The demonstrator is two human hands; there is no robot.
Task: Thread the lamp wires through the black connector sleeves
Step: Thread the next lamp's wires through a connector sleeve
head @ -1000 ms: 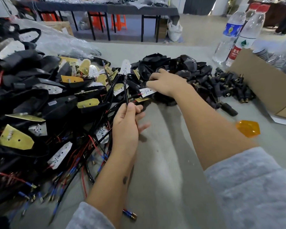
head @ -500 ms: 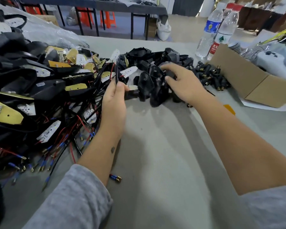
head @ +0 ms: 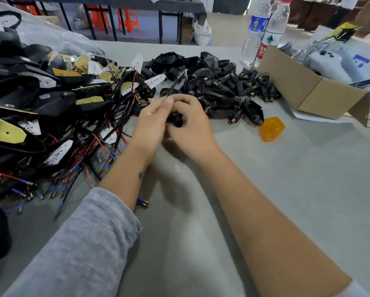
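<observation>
both hands' fingers (head: 169,103) pinch wire (head: 175,83) and black sleeve (head: 175,121); cardboard box (head: 304,91) contents unclear.

Bare table (head: 265,189) lies open near; wire tangle (head: 72,125) left, sleeve pile (head: 222,88) ahead.

We have a single wide-angle view, from a camera worn on the head, facing forward and down over the grey table (head: 276,189). It sits close: both forearms run in from the near edge, the left hand (head: 150,127) and right hand (head: 192,129) meeting mid-frame. Far off, another table (head: 158,5) crosses the top edge. No second view overlaps.
</observation>
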